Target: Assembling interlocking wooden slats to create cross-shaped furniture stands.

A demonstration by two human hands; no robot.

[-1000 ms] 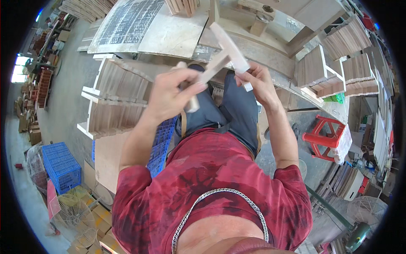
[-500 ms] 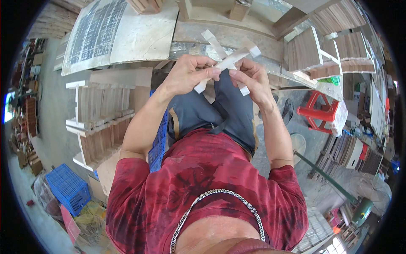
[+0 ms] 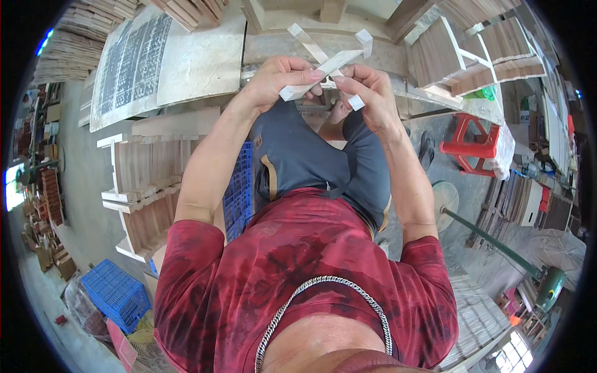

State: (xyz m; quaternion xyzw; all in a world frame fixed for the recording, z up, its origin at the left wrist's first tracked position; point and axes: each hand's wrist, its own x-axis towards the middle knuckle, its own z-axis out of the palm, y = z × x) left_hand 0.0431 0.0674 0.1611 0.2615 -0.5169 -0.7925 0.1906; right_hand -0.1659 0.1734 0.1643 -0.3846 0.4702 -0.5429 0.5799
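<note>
Two pale wooden strips crossed in an X (image 3: pixel 339 61) are held up over my lap, in front of the workbench edge. My left hand (image 3: pixel 283 81) pinches one strip close to the crossing, thumb on top. With bent fingers, my right hand (image 3: pixel 372 92) grips the other strip on its right side, and that strip's square end pokes out below the fingers. The far ends of both strips point away from me. Fingers hide part of the crossing, so I cannot tell how the strips are joined.
A wooden workbench (image 3: pixel 380 48) spans the far side, with a white board (image 3: pixel 202 59) at its left. Stacked wooden slats in white-edged racks stand left (image 3: pixel 149 158) and right (image 3: pixel 438 59). Nearby are a blue crate (image 3: pixel 118 292), a red stool (image 3: pixel 467 146) and a green-poled fan (image 3: pixel 491 242).
Both hands and the crossed strips have shifted slightly away from me and tilted. My legs have changed position, with a bare foot now showing beneath my hands. The view has turned a little.
</note>
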